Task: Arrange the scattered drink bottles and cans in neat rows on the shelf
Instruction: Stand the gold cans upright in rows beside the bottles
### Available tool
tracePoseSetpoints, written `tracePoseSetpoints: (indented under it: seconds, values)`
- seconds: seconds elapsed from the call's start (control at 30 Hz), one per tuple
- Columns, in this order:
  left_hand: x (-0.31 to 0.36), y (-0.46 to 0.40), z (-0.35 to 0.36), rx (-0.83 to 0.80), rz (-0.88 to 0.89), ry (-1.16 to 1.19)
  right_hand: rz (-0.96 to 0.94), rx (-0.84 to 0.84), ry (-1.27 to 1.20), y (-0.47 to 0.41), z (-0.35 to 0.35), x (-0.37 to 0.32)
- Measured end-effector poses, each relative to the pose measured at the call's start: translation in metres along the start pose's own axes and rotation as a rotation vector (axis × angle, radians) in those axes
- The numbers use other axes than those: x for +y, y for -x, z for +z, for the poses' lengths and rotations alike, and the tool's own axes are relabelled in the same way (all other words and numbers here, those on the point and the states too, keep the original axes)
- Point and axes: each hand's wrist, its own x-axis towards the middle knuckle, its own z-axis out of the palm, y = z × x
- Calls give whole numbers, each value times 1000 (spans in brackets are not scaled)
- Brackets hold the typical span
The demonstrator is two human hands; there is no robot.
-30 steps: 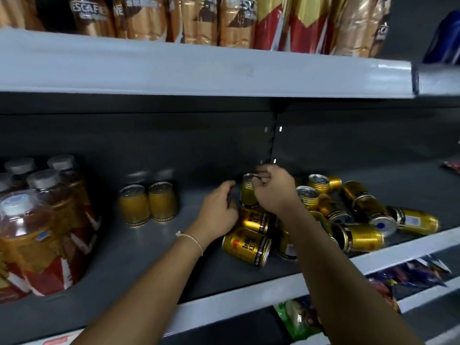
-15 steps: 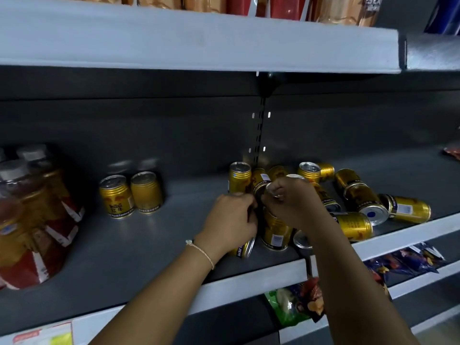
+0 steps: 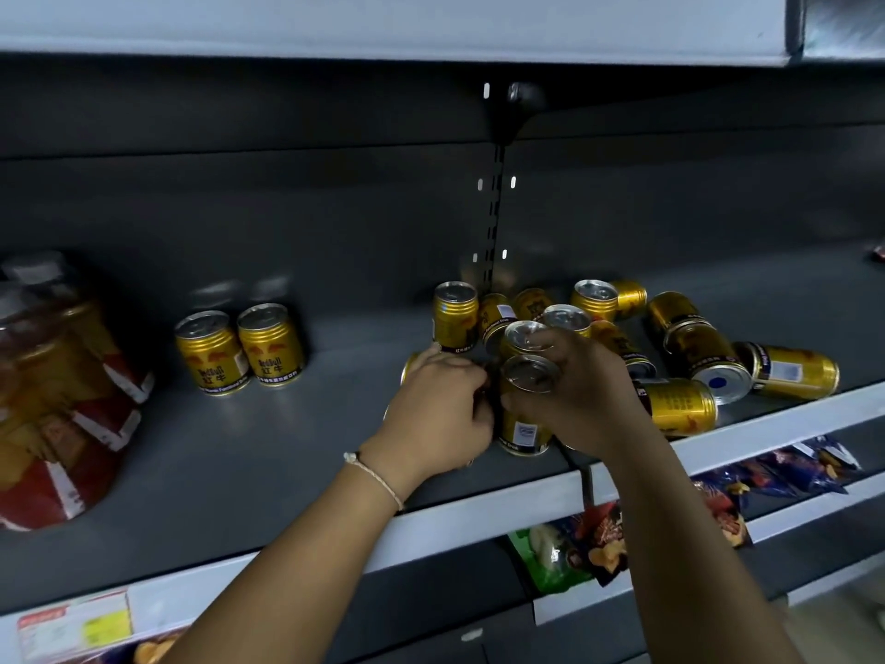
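Both hands are in the can pile at mid-shelf [image 3: 268,452]. Right hand [image 3: 582,400] has its grip clamped around an upright gold Red Bull can [image 3: 527,414], fingers wrapped over the far side and its silver lid facing the camera. It looks to be touching or just above the shelf near the front edge; contact is hidden. A second can [image 3: 524,335] sits right behind it under the same fingers, so I'd guess two are being steadied together to save a trip.

Left hand [image 3: 438,414] is curled shut, pressed against the left side of the held can. A gold edge shows at its knuckles [image 3: 411,366], probably another can under the palm. Can't tell whether that grip actually holds it or just blocks it from rolling.

Reference row: two upright cans [image 3: 239,349] stand side by side at the back left, labels forward, well apart from the pile. That's the likely target pattern, with open shelf between it and the hands.

One can [image 3: 455,316] already stands upright behind the left hand. To the right, several cans lie on their sides [image 3: 709,361], ends pointing different ways, one [image 3: 680,407] just beside the right wrist. Those can roll toward the shelf lip if nudged.

Tea bottles [image 3: 62,400] sit far left, blurred, not in play.
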Motion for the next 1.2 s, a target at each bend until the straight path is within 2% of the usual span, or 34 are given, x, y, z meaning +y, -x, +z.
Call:
tracePoseSetpoints:
  seconds: [0.13,0.3,0.37,0.47,0.57,0.67,0.8,1.0,1.1,1.2]
  values:
    - [-3,3,-6,17,26,152,-41,111,-63,1,-7,-10]
    - [-6,3,-23,70,78,346,-83,191,-379,-2,-29,-37]
    - [-9,4,-32,43,41,535,-129,156,-528,-5,-35,-52]
    - [-17,10,-52,-82,-81,945,-158,74,-723,-11,-31,-73]
    - [-34,20,-68,-106,-134,1153,-206,-21,-828,-15,-17,-90]
    - [-52,34,-80,-55,-203,1156,-225,-107,-875,-18,5,-106]
    - [-73,52,-90,118,-267,1044,-164,-164,-963,-19,36,-131]
    - [-101,74,-92,392,-327,841,-145,-255,-831,-13,77,-161]
    - [-115,85,-90,428,-346,731,-119,-250,-816,-11,95,-169]
    - [-130,96,-87,393,-359,648,-77,-244,-826,-10,115,-171]
